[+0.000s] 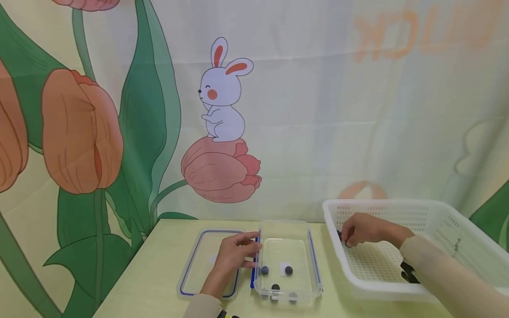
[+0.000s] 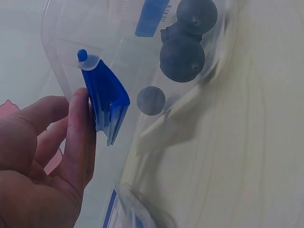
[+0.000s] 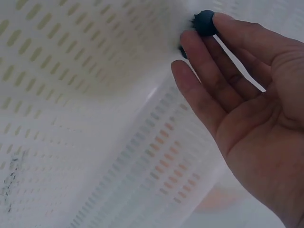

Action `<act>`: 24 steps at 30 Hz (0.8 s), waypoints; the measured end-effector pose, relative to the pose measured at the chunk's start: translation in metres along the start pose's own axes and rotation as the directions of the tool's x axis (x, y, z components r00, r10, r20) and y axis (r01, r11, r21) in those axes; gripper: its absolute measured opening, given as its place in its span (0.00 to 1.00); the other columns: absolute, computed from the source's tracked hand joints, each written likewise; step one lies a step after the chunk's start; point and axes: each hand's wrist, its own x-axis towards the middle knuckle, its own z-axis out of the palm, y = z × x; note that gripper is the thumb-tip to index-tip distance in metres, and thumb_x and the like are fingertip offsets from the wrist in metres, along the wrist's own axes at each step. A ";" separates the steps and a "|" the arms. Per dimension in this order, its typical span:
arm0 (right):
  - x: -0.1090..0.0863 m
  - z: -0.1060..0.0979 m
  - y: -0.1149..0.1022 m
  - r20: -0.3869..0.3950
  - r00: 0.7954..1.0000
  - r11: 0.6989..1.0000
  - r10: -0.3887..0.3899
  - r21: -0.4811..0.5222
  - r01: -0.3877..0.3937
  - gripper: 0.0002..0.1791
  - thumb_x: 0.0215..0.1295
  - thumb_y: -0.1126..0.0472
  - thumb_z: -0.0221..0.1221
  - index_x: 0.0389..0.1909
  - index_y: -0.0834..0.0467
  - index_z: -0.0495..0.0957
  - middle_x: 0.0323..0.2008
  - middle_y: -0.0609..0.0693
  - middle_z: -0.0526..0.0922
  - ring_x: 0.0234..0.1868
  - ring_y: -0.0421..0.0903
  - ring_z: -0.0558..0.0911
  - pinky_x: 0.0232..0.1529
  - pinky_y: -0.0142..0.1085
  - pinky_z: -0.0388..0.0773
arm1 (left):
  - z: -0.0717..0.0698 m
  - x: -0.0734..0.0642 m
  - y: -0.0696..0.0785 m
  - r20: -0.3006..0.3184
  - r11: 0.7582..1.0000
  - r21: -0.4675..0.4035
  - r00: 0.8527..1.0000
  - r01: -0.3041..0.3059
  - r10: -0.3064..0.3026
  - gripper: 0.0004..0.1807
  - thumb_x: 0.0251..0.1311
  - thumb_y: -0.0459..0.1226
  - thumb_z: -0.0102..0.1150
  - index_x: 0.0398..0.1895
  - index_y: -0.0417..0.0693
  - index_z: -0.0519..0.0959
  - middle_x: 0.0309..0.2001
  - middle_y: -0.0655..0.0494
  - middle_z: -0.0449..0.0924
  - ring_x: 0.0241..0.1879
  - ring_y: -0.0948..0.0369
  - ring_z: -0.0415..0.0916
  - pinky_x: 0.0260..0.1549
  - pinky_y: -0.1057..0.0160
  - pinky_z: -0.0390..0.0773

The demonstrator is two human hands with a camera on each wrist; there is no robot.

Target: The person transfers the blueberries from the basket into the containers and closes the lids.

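Note:
In the head view, my left hand is at the left side of a clear plastic box. Its extended fingers touch the wall by a blue latch, also seen in the left wrist view. Several blueberries lie in the box. My right hand reaches inside a white perforated basket, at its left side. Between thumb and fingers it pinches a dark blueberry, whose crown shows in the right wrist view. Another dark berry is partly hidden behind the fingers.
A clear lid with a blue seal lies flat left of the box, partly under my left arm. Dark objects sit near the basket's front, partly covered by my right sleeve. A printed curtain hangs behind the pale yellow table.

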 end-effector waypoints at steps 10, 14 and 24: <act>-0.014 -0.027 -0.018 -0.137 0.990 0.994 -0.026 0.105 0.041 0.07 0.70 0.65 0.68 0.45 0.61 0.88 0.44 0.53 0.89 0.43 0.48 0.87 0.41 0.38 0.87 | -0.001 0.000 -0.001 -0.001 1.000 -0.010 1.000 -0.009 0.009 0.21 0.66 0.35 0.73 0.63 0.49 0.86 0.44 0.50 0.83 0.41 0.54 0.85 0.32 0.61 0.90; -0.022 -0.036 -0.031 -0.193 0.981 0.991 -0.016 0.127 0.041 0.10 0.72 0.64 0.67 0.49 0.64 0.87 0.47 0.54 0.88 0.43 0.48 0.87 0.42 0.41 0.88 | -0.001 0.000 -0.001 -0.002 1.000 -0.011 1.000 -0.020 0.020 0.22 0.66 0.36 0.74 0.63 0.48 0.86 0.45 0.50 0.83 0.41 0.54 0.85 0.31 0.61 0.90; -0.042 -0.042 -0.063 -0.355 0.935 0.990 -0.016 0.122 0.063 0.12 0.73 0.59 0.68 0.53 0.58 0.88 0.51 0.50 0.87 0.47 0.46 0.87 0.47 0.36 0.85 | -0.001 -0.001 -0.001 0.006 0.999 -0.017 1.000 -0.029 0.029 0.22 0.65 0.36 0.74 0.63 0.47 0.86 0.44 0.50 0.83 0.39 0.57 0.85 0.31 0.61 0.90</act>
